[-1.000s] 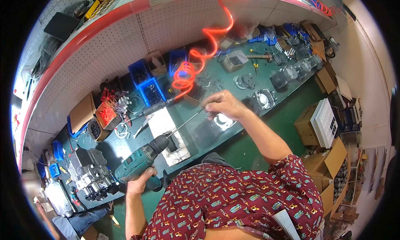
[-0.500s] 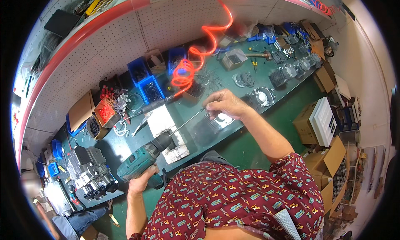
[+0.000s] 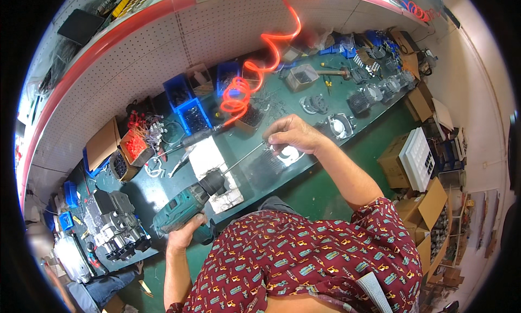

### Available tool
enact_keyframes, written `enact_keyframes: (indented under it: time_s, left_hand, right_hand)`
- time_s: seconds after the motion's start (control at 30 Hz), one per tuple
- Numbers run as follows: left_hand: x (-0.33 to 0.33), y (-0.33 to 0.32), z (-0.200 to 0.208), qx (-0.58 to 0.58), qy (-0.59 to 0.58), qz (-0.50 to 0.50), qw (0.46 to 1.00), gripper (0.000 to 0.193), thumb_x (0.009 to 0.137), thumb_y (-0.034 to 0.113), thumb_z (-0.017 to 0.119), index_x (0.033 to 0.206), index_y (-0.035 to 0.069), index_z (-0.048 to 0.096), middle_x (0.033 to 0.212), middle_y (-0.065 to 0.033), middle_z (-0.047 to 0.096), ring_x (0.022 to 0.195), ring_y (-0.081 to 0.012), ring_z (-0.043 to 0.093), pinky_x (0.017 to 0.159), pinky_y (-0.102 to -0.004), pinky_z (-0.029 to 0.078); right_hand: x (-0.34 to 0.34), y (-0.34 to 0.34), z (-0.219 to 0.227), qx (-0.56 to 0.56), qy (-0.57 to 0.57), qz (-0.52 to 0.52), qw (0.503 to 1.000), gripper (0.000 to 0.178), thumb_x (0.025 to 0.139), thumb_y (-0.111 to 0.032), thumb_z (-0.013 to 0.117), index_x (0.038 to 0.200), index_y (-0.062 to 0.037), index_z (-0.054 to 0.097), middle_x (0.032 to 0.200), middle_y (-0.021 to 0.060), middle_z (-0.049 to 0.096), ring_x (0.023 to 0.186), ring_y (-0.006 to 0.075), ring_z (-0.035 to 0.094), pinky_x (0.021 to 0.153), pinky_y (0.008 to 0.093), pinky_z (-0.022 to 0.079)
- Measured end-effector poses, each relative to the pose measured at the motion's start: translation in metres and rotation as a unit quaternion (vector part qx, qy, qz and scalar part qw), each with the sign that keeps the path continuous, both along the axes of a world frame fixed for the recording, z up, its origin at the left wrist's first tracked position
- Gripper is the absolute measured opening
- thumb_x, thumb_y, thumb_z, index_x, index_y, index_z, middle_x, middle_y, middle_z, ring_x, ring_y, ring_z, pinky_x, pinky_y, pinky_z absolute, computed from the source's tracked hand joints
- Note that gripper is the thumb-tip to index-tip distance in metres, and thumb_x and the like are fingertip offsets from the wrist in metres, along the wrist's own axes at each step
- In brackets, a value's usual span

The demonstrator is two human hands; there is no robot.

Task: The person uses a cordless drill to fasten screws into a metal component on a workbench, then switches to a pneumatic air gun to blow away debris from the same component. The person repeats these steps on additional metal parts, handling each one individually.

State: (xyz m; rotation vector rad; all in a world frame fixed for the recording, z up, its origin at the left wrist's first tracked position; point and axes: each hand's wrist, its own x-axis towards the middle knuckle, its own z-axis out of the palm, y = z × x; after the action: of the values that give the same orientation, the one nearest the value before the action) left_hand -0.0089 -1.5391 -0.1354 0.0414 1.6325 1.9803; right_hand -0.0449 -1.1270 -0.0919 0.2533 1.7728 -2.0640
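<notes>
A person's left hand [image 3: 185, 232] grips the handle of a green power drill [image 3: 176, 211] over the workbench, its chuck above a white block [image 3: 205, 156]. The right hand's [image 3: 292, 135] fingers pinch the far end of the long thin bit [image 3: 242, 160] (anything else there is too small to tell). Good handling likely means a steady drill and an untouched trigger.

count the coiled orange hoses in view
2: one coiled orange hose hangs over the bench near the picture's middle, the second hose is at the upper right. More may be hidden.
</notes>
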Motion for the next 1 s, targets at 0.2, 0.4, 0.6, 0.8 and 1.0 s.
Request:
enact_keyframes:
  time_s: [0.2,0.4,0.6,0.8,1.0]
  left_hand:
    - [0.001,0.001,-0.008,-0.007,-0.007,-0.001,1.0,0.027,0.078,0.01,0.072,0.102,0.001,0.065,0.085,-0.0076,0.066,0.076,-0.0201,0.064,0.072,-0.0356,0.053]
    - [0.002,0.007,-0.005,-0.012,-0.012,0.009,1.0,0.031,0.076,0.012,0.072,0.104,0.0,0.064,0.085,-0.008,0.065,0.075,-0.0216,0.064,0.071,-0.037,0.053]
    - [0.002,0.009,-0.002,0.028,-0.032,0.01,0.999,0.03,0.08,0.01,0.076,0.107,0.002,0.066,0.089,-0.0066,0.068,0.081,-0.0179,0.065,0.076,-0.0334,0.053]
    - [0.003,0.013,-0.004,0.02,-0.029,0.013,0.999,0.036,0.078,0.01,0.073,0.111,0.001,0.065,0.095,-0.0084,0.068,0.079,-0.0201,0.065,0.074,-0.0353,0.054]
    - [0.005,0.015,-0.007,0.026,-0.041,0.015,0.999,0.035,0.078,0.01,0.072,0.111,0.002,0.066,0.095,-0.0071,0.068,0.081,-0.0196,0.065,0.075,-0.0352,0.054]
  right_hand:
    - [-0.001,0.001,0.006,0.016,0.007,0.019,1.0,0.025,0.087,-0.006,0.07,0.107,0.0073,0.068,0.089,0.0105,0.069,0.072,0.017,0.069,0.07,0.0302,0.061]
    - [-0.001,0.003,0.009,0.062,0.031,0.038,0.997,0.025,0.087,-0.007,0.069,0.108,0.0071,0.069,0.09,0.0111,0.07,0.073,0.0164,0.07,0.069,0.029,0.06]
    - [-0.001,0.003,0.009,0.071,0.049,0.042,0.995,0.026,0.088,-0.009,0.07,0.108,0.0069,0.069,0.091,0.0116,0.071,0.074,0.0168,0.071,0.07,0.0285,0.06]
    - [0.0,0.003,0.012,0.069,0.042,0.036,0.996,0.026,0.09,-0.01,0.07,0.11,0.0069,0.068,0.092,0.012,0.071,0.078,0.0177,0.071,0.073,0.0309,0.061]
    - [0.0,0.001,0.009,-0.022,0.043,-0.007,0.999,0.031,0.095,-0.013,0.066,0.118,0.0071,0.064,0.103,0.0176,0.071,0.091,0.0257,0.071,0.081,0.0369,0.062]
